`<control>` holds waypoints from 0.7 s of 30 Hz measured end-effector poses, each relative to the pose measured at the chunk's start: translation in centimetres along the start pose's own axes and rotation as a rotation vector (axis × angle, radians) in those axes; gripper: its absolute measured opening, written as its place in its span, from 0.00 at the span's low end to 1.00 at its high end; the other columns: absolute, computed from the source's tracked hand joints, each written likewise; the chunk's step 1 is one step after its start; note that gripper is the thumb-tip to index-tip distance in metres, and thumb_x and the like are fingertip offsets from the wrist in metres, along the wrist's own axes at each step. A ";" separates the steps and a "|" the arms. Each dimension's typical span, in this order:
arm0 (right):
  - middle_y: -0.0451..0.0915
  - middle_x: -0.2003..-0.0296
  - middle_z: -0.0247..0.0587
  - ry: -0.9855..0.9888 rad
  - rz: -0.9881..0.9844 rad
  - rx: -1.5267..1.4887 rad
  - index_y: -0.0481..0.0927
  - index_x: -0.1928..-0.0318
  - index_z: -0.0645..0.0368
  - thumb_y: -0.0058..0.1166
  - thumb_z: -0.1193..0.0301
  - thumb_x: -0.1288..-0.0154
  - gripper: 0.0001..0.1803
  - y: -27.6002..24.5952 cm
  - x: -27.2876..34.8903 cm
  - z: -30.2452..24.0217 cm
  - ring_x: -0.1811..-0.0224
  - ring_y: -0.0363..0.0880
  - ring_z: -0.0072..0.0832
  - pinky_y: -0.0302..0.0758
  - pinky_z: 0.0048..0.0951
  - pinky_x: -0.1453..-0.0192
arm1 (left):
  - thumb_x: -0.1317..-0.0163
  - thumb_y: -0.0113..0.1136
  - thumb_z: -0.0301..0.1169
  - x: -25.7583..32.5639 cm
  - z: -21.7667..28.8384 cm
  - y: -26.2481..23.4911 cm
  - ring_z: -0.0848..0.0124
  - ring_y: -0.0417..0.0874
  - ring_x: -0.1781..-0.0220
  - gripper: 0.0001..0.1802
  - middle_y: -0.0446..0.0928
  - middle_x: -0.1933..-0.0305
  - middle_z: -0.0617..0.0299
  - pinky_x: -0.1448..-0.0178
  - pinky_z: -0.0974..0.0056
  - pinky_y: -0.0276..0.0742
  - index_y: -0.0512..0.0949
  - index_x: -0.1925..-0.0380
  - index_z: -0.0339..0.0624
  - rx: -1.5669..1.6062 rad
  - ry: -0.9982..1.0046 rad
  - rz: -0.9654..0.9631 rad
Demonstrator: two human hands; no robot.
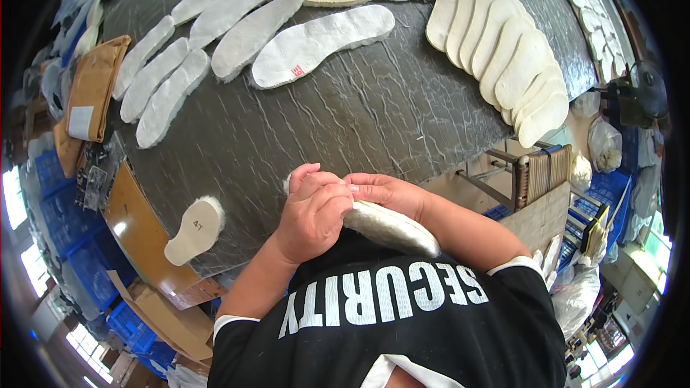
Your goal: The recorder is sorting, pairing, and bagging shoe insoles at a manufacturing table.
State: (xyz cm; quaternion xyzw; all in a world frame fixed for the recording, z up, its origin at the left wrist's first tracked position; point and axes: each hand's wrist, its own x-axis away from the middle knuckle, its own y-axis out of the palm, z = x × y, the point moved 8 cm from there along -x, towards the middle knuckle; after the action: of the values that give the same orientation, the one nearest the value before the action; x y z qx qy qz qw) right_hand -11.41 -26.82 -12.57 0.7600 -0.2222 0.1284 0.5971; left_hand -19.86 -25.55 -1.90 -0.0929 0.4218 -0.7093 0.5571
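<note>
Two hands, left hand [313, 212] and right hand [392, 192], grip a woolly insole [392, 228].

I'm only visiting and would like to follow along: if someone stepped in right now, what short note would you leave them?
Left hand: closed over one end of a fleecy white insole, held against the body at the table's near edge.
Right hand: grip on the same insole from the other side, fingers meeting the left hand.
On the grey table: loose white insoles laid out at the far left and centre, a fanned row of cream insoles at the right, one cream heel piece near the left edge.
Done: piles laid out.
Left: the insole in hand is not yet put down.
</note>
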 end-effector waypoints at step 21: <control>0.77 0.74 0.58 0.010 -0.103 1.363 0.76 0.57 0.66 0.49 0.72 0.37 0.11 3.4 4.1 -4.1 0.69 0.76 0.53 0.71 0.45 0.62 | 0.55 0.69 0.26 1.5 -0.2 -1.3 0.64 0.80 0.64 0.13 0.78 0.68 0.63 0.46 0.50 0.67 0.75 0.70 0.45 0.195 -0.091 0.063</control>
State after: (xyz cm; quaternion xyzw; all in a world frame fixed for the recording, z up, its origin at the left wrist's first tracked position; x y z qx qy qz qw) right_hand -9.27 -24.23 -6.72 0.9752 -0.0528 0.2146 -0.0083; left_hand -21.38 -26.70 -1.61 -0.0569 0.3279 -0.7243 0.6039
